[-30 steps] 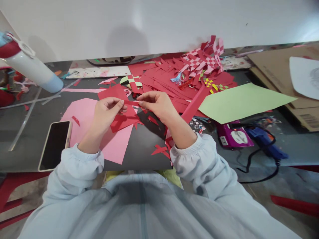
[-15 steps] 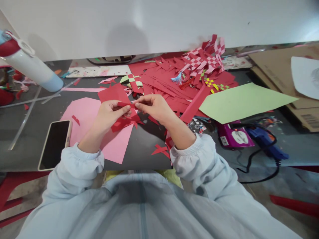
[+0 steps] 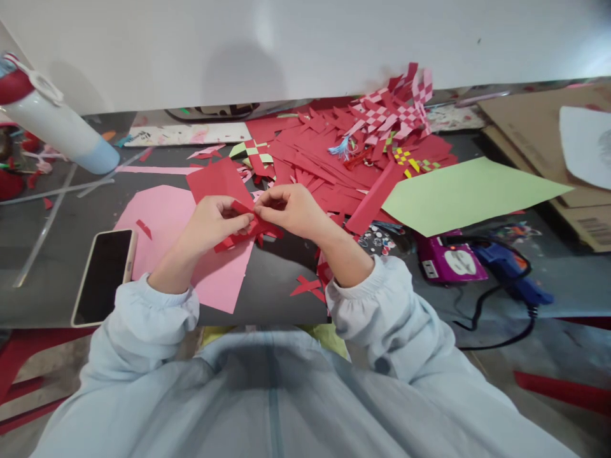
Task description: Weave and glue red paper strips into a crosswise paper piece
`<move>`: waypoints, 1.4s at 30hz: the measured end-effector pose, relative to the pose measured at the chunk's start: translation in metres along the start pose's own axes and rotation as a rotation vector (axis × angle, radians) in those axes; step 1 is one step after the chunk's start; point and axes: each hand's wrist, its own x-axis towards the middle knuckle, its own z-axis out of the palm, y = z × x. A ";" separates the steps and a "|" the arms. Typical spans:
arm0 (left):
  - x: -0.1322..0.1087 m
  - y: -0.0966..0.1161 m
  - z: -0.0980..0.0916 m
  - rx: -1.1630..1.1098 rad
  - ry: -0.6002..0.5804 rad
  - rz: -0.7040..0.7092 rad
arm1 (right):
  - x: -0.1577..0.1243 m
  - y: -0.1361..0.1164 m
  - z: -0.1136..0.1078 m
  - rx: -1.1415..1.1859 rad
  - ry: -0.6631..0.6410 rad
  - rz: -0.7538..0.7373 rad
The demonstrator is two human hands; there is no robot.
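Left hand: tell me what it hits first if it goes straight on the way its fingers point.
The left hand points rightward. Beyond the red paper piece that both hands pinch, it would probably meet the right hand first; the gap looks tiny, though depth is unclear.

You wear a pale blue-grey long-sleeved top (image 3: 272,394), plain, soft matte fabric, one colour all over. A straight centre seam (image 3: 270,407) runs down the chest. Left sleeve (image 3: 143,331) and right sleeve (image 3: 396,331) are loose and puffy with soft folds. Each ends in a gathered elastic cuff (image 3: 363,294) with small pleats at the wrist. Left hand (image 3: 210,221) and right hand (image 3: 290,210) are bare. No markings or print are visible on the cloth.
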 end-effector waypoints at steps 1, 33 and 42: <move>0.000 0.000 0.000 -0.005 -0.011 -0.003 | 0.000 0.000 0.000 -0.005 -0.001 -0.006; -0.003 -0.003 0.001 0.041 -0.082 0.054 | -0.003 -0.001 0.003 -0.049 -0.079 -0.012; -0.003 -0.004 0.004 0.051 -0.050 0.108 | -0.002 0.002 0.003 0.042 -0.076 0.030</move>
